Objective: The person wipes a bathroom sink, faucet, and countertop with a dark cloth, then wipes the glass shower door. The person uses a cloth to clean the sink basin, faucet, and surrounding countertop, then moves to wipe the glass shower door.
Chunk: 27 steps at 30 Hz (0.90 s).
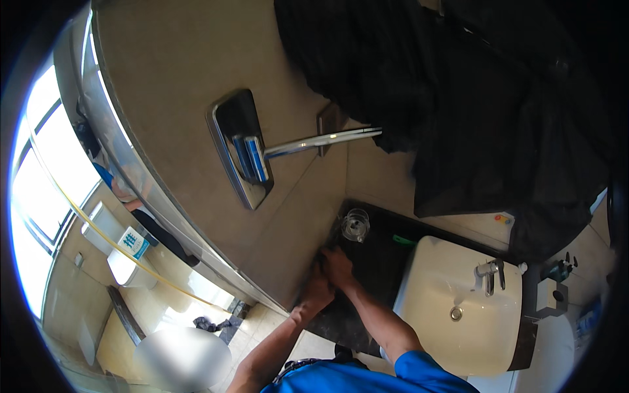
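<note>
Carefully move your left hand (318, 293) and right hand (337, 265) in small strokes by the worktop's (375, 283) left edge, each grip too hidden to tell open from closed, sparing the glass (356, 225) just beyond, in the far left corner, any knock.

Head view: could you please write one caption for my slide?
Left hand and right hand close together at a black countertop, near a clear container and washbasin.

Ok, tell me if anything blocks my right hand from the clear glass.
Nothing visible does: only bare black counter shows between the right hand and the clear glass. The green item lies right of the glass, outside that gap.
</note>
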Tool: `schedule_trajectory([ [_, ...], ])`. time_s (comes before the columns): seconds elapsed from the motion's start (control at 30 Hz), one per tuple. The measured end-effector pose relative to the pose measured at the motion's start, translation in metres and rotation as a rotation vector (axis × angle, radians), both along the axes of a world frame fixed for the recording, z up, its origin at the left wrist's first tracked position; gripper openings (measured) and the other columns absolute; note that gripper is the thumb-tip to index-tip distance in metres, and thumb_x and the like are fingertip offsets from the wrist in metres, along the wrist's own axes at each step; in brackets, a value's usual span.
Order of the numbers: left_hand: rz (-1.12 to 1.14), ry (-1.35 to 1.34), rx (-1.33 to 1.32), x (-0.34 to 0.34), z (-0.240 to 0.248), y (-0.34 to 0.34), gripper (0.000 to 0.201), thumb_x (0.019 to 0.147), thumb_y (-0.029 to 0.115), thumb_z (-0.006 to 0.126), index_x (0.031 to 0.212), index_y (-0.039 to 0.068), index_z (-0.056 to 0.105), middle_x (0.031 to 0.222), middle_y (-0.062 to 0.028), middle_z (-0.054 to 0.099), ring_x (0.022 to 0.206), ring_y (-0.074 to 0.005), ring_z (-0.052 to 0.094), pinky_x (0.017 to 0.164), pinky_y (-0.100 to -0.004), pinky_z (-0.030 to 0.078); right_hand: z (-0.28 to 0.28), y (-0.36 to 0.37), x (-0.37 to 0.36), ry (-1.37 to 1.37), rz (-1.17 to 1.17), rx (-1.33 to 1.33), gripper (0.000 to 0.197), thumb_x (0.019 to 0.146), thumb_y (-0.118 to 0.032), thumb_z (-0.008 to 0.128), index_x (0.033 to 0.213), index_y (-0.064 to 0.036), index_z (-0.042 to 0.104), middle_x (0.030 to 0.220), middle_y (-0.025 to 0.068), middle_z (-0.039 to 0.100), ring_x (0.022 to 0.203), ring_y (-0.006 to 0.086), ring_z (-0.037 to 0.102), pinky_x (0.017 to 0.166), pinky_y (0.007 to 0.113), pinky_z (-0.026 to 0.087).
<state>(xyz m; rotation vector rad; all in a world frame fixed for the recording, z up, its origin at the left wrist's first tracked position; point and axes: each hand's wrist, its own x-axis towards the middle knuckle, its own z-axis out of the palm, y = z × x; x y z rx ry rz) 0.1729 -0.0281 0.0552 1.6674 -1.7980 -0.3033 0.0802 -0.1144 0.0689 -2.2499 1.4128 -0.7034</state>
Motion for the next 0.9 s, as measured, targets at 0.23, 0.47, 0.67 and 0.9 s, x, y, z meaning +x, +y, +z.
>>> schedule_trajectory([
  [0.23, 0.009, 0.026, 0.144, 0.004, 0.024, 0.071, 0.070, 0.080, 0.013, 0.067, 0.142, -0.005, 0.041, 0.143, -0.0326, 0.040, 0.116, -0.0499, 0.054, 0.095, -0.0496, 0.051, -0.009, 0.052, 0.002, -0.009, 0.040, 0.038, 0.035, 0.083, -0.018, 0.062, 0.118, -0.0179, 0.067, 0.100, 0.0160, 0.062, 0.095, 0.0380, 0.063, 0.073, 0.051, 0.055],
  [0.47, 0.007, 0.025, 0.184, 0.012, 0.021, 0.104, 0.071, 0.079, 0.016, 0.070, 0.142, -0.006, 0.043, 0.146, -0.0305, 0.041, 0.121, -0.0464, 0.053, 0.094, -0.0494, 0.052, 0.001, 0.098, 0.008, -0.067, 0.017, 0.017, 0.028, 0.084, -0.016, 0.061, 0.110, -0.0145, 0.070, 0.098, 0.0176, 0.063, 0.088, 0.0382, 0.065, 0.072, 0.049, 0.055],
  [0.67, 0.059, 0.007, 0.014, 0.006, 0.015, 0.070, 0.065, 0.077, 0.017, 0.071, 0.134, -0.006, 0.050, 0.143, -0.0302, 0.044, 0.119, -0.0460, 0.055, 0.095, -0.0495, 0.051, -0.007, 0.058, 0.008, 0.009, -0.010, -0.018, 0.026, 0.085, -0.016, 0.061, 0.108, -0.0153, 0.071, 0.100, 0.0165, 0.065, 0.091, 0.0376, 0.066, 0.072, 0.049, 0.056],
  [0.9, 0.087, 0.062, 0.038, -0.008, 0.004, 0.036, 0.082, 0.075, 0.016, 0.069, 0.148, 0.000, 0.035, 0.144, -0.0296, 0.040, 0.124, -0.0467, 0.050, 0.101, -0.0502, 0.047, -0.017, 0.017, -0.004, -0.021, 0.048, -0.071, 0.028, 0.084, -0.017, 0.062, 0.111, -0.0160, 0.070, 0.107, 0.0168, 0.067, 0.099, 0.0375, 0.067, 0.080, 0.048, 0.056],
])
